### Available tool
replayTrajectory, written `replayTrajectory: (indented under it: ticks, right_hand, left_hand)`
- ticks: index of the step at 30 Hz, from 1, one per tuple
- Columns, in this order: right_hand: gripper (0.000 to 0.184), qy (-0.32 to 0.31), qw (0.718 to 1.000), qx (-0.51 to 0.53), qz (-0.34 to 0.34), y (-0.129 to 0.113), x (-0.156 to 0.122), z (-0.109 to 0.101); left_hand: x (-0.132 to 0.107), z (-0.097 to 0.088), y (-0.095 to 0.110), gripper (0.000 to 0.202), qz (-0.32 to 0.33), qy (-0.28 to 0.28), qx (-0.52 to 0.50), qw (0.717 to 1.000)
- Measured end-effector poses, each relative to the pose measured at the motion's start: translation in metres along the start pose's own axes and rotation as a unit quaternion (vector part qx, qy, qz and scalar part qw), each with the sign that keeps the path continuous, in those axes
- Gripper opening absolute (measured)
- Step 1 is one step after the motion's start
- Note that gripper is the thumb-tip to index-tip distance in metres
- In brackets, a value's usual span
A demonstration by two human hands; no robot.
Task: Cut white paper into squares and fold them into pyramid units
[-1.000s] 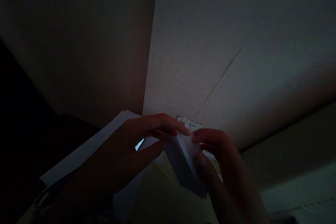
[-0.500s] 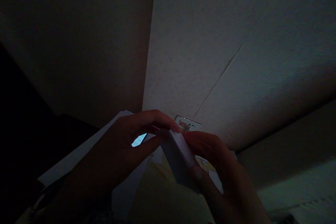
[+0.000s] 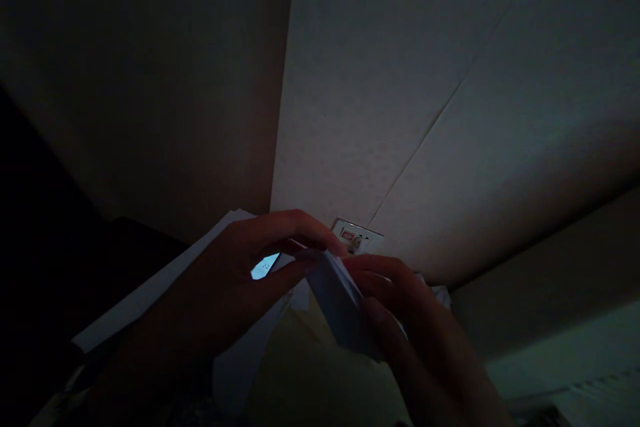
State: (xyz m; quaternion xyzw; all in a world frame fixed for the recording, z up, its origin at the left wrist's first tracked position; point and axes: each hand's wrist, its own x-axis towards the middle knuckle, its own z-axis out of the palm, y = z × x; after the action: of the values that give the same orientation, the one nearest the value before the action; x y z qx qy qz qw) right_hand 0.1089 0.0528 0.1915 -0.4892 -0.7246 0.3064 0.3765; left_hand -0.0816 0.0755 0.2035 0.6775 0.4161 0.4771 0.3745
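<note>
A small piece of folded white paper (image 3: 340, 310) is held up between my two hands in dim light. My left hand (image 3: 265, 250) pinches its upper left corner between thumb and fingers. On the right edge, my right hand (image 3: 405, 320) grips the paper, its thumb on the near face and its fingers behind. The folded layers stand slightly apart along the top edge. Behind my left hand shows part of a lit screen (image 3: 265, 267), the rest of it hidden.
White sheets (image 3: 165, 287) lie beyond and beneath my left forearm. A wall socket plate (image 3: 357, 237) with something plugged in sits low on the pale wall (image 3: 380, 93). Below the hands is a yellowish surface (image 3: 320, 380). Crumpled white material (image 3: 441, 295) lies behind my right hand.
My right hand has shifted slightly, its thumb moving up and left along the paper's edge. The paper has turned a little, showing less of its top side. My left hand stays in place.
</note>
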Motion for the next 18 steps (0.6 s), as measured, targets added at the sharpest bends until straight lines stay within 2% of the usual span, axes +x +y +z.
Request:
replayTrajectory:
  ticks: [6,9,12,18]
  right_hand:
    - [0.013,0.032,0.998,0.059,-0.019,0.012,0.005,0.004]
    - [0.017,0.046,0.996,0.038,-0.061,0.015,0.007,0.005]
    - [0.022,0.018,0.994,-0.004,-0.106,0.012,0.009,0.004]
    - [0.015,0.015,0.998,-0.002,-0.067,0.009,0.012,0.005]
  left_hand:
    - [0.0,-0.001,-0.005,0.009,-0.015,0.007,-0.019,1.0]
    - [0.001,0.002,-0.01,0.007,-0.028,0.038,-0.047,0.998]
    - [0.002,0.004,-0.013,0.012,-0.027,0.067,-0.043,0.996]
    - [0.002,0.003,-0.011,0.012,-0.036,0.066,-0.037,0.996]
